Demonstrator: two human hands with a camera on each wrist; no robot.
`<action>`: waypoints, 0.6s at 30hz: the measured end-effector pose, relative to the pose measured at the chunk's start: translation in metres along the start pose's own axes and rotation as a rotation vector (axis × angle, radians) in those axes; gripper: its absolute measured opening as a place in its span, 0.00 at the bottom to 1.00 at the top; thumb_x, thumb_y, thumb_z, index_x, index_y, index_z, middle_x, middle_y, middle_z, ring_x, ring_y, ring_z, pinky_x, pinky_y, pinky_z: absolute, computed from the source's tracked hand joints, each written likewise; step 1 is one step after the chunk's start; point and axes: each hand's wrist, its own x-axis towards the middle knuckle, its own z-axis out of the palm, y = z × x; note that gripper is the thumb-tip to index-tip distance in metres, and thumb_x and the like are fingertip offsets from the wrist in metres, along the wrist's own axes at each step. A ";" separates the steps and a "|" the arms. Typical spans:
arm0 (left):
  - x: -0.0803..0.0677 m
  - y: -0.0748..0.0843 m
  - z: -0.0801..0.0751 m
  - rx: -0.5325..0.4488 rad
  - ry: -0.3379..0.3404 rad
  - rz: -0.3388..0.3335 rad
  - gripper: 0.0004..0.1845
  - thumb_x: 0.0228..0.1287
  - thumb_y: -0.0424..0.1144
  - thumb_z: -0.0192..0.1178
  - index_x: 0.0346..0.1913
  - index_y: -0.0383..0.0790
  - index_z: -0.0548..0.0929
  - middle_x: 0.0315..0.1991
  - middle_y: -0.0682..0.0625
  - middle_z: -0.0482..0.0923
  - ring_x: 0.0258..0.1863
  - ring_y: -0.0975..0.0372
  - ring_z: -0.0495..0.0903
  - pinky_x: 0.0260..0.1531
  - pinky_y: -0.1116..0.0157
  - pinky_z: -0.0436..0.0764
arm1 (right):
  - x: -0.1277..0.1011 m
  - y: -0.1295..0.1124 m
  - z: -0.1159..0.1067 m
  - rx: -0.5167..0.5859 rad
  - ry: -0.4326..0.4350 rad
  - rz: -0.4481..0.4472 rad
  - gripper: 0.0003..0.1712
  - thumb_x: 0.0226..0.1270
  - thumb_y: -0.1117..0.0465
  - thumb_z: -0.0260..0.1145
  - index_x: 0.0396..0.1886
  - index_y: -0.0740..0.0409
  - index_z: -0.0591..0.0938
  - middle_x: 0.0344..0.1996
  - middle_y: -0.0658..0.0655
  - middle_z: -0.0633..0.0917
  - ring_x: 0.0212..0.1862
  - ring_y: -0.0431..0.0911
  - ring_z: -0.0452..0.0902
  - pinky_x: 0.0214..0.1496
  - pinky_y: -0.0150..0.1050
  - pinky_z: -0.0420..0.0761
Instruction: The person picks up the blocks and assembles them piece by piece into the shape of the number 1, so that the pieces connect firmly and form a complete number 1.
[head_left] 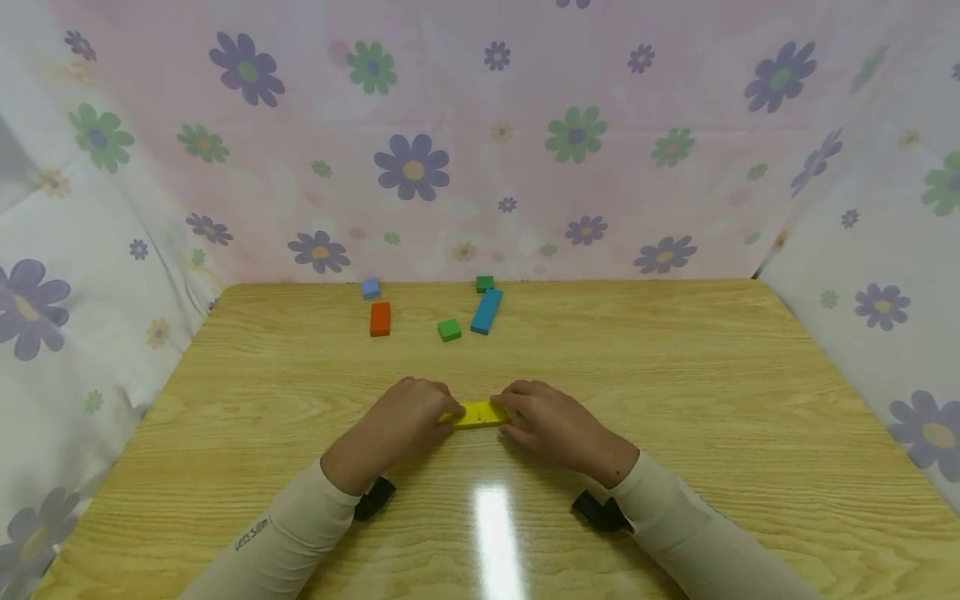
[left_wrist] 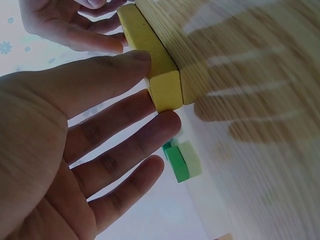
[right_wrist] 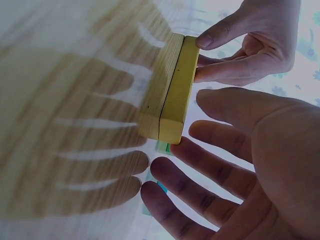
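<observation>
A long yellow block (head_left: 481, 414) lies flat on the wooden table between the two hands. My left hand (head_left: 405, 421) pinches its left end, the thumb on the near face and the index finger behind, as the left wrist view shows; its other fingers reach out straight. At the opposite end is my right hand (head_left: 558, 429), fingers spread and loosely straight. In the right wrist view its thumb stands slightly apart from the yellow block (right_wrist: 175, 95), and the fingertips are close to or touching the end.
Farther back on the table (head_left: 675, 358) lie an orange-red block (head_left: 380, 319), a small light blue block (head_left: 371, 289), a light green block (head_left: 449, 330), a long blue block (head_left: 487, 312) and a dark green block (head_left: 485, 284). Behind them hangs a flowered curtain (head_left: 465, 108).
</observation>
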 end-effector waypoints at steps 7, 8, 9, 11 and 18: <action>0.000 0.001 0.001 0.002 0.000 0.021 0.11 0.57 0.38 0.74 0.44 0.44 0.92 0.40 0.53 0.89 0.40 0.63 0.87 0.45 0.62 0.85 | 0.000 0.000 0.001 0.000 0.014 -0.008 0.22 0.64 0.58 0.73 0.56 0.60 0.84 0.50 0.56 0.84 0.48 0.48 0.82 0.48 0.40 0.85; -0.001 0.001 0.001 0.004 -0.004 0.023 0.11 0.57 0.38 0.74 0.44 0.45 0.92 0.40 0.53 0.89 0.40 0.63 0.87 0.46 0.62 0.85 | 0.000 0.000 0.001 0.004 0.015 -0.008 0.21 0.64 0.58 0.73 0.56 0.59 0.85 0.49 0.55 0.84 0.47 0.47 0.82 0.48 0.39 0.85; -0.001 0.001 0.001 0.006 -0.008 0.026 0.11 0.57 0.38 0.74 0.44 0.45 0.92 0.40 0.53 0.89 0.40 0.63 0.87 0.45 0.63 0.85 | 0.000 0.000 0.001 0.007 0.015 -0.007 0.21 0.64 0.58 0.73 0.55 0.59 0.85 0.49 0.55 0.84 0.46 0.46 0.81 0.47 0.39 0.84; -0.001 0.002 0.001 0.011 -0.013 0.033 0.11 0.56 0.38 0.74 0.44 0.45 0.92 0.39 0.53 0.89 0.39 0.64 0.86 0.45 0.62 0.85 | 0.000 0.000 0.001 0.009 0.016 -0.005 0.21 0.64 0.58 0.73 0.55 0.59 0.85 0.47 0.54 0.84 0.44 0.45 0.81 0.45 0.37 0.84; 0.000 0.003 0.000 0.016 -0.016 0.045 0.11 0.56 0.38 0.74 0.44 0.46 0.92 0.38 0.54 0.88 0.37 0.64 0.86 0.43 0.62 0.84 | -0.001 0.001 0.001 0.010 0.029 -0.018 0.19 0.63 0.58 0.73 0.53 0.59 0.86 0.44 0.53 0.84 0.42 0.42 0.79 0.41 0.34 0.83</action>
